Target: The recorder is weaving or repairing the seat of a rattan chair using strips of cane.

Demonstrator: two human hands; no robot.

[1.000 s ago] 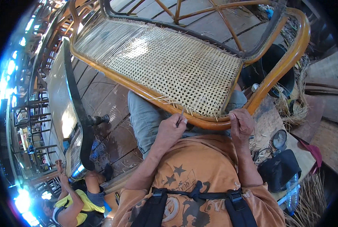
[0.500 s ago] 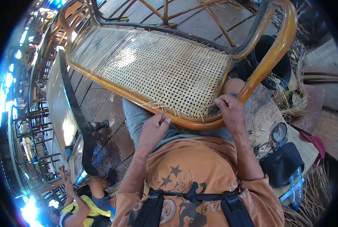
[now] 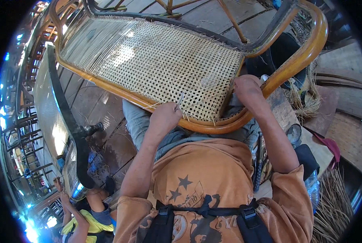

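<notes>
A chair frame of bent, varnished wood (image 3: 120,96) lies across my lap. Woven cane webbing (image 3: 177,60) fills it, open-meshed on the right and mostly parallel strands on the left. At the near rail, my left hand (image 3: 164,117) is closed round a thin pointed metal tool (image 3: 181,98), its tip over the mesh. My right hand (image 3: 247,88) is at the webbing's right edge, beside the gap inside the curved rail. Its fingers are bent together; what they pinch is hidden. Loose cane ends stick up along the near rail.
Left stands another cane panel in a dark frame (image 3: 63,101). A person in a yellow top (image 3: 96,220) works at lower left. A black bucket (image 3: 276,56), cane strands (image 3: 308,105), a dark pouch (image 3: 306,160), a plastic bottle (image 3: 312,188) and a red cloth (image 3: 328,148) are on the right.
My right hand has moved up along the webbing's right edge. My left hand has shifted up and slightly left, bringing the tool over the mesh. The frame has shifted slightly left in view.
</notes>
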